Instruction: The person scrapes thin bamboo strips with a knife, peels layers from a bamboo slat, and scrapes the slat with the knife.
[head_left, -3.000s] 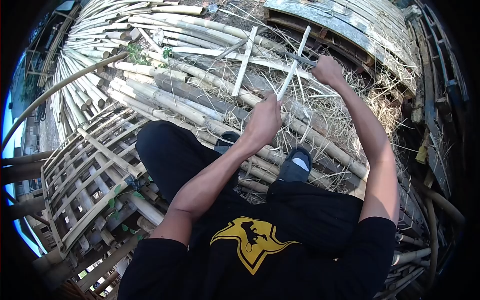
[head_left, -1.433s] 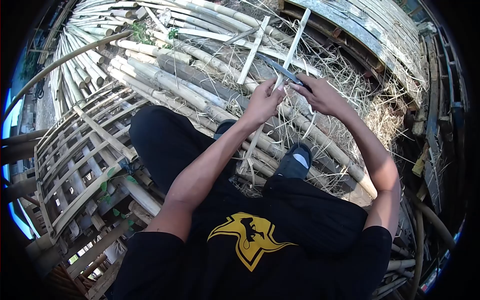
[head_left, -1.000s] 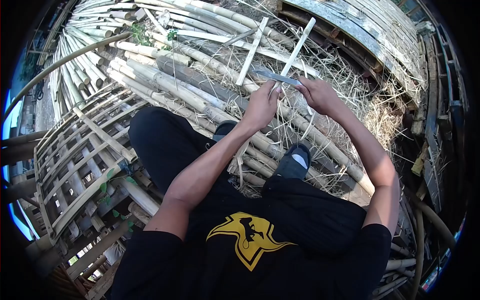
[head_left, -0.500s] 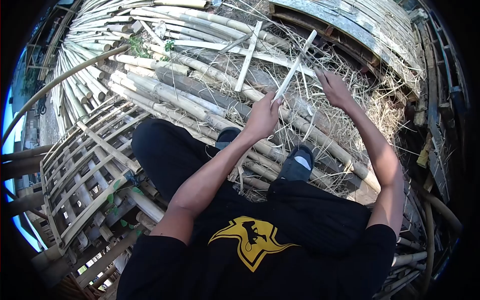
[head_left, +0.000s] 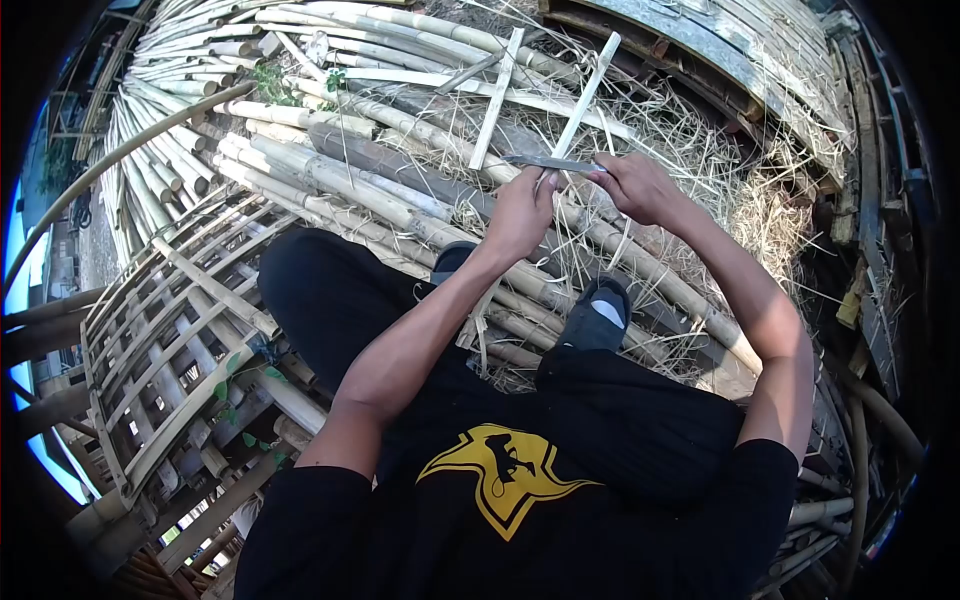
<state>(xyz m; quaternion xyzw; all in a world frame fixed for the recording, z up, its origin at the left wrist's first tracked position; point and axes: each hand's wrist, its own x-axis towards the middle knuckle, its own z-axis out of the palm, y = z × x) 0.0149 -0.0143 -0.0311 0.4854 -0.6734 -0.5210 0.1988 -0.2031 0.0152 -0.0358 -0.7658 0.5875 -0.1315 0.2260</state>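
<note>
My left hand (head_left: 520, 214) is closed round the lower part of a pale bamboo strip (head_left: 587, 92), which slants up and away to the right. In my right hand (head_left: 640, 188) is the handle of a knife (head_left: 553, 162). The blade points left and lies across the strip, just above my left fingers; whether its edge bites into the strip cannot be made out. A second pale strip (head_left: 496, 100) lies on the bamboo poles to the left of the held one. Thin shavings hang and lie below the hands.
Bamboo poles (head_left: 350, 180) cover the ground ahead, with shavings (head_left: 770, 230) heaped at the right. A woven bamboo lattice (head_left: 165, 350) stands at the left. At the upper right is a slatted wooden platform (head_left: 700, 45). My sandalled foot (head_left: 597, 315) rests among the poles.
My right hand has come back left and toward me with the knife, from the upper part of the strip to just above my left hand. My left hand has moved slightly up in view, still gripping the strip.
</note>
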